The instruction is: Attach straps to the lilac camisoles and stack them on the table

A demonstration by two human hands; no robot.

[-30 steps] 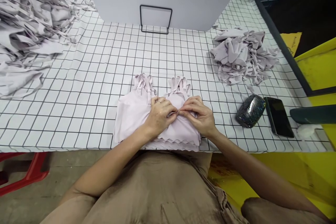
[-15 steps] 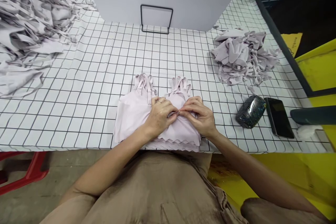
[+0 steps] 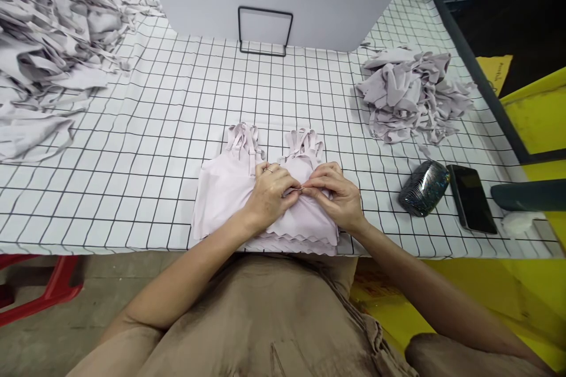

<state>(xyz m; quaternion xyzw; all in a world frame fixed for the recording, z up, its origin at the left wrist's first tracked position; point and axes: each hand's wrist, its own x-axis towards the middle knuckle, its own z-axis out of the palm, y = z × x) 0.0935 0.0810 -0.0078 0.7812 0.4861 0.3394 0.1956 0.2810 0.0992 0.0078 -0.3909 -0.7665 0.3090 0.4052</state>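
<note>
A folded pale pink garment (image 3: 225, 188) with thin straps and a scalloped hem lies at the near edge of the gridded table (image 3: 177, 106). My left hand (image 3: 268, 195) rests on its middle, fingers pinched together. My right hand (image 3: 336, 195) meets it from the right, also pinched. Between the two sets of fingertips a small thin metal piece (image 3: 297, 189) shows, too small to name.
A big heap of the same pale fabric (image 3: 48, 41) fills the far left. A smaller pile (image 3: 411, 94) lies at the right. A shiny dark pouch (image 3: 422, 187) and a phone (image 3: 472, 197) sit near the right edge. A black wire stand (image 3: 264, 32) stands before the grey back panel.
</note>
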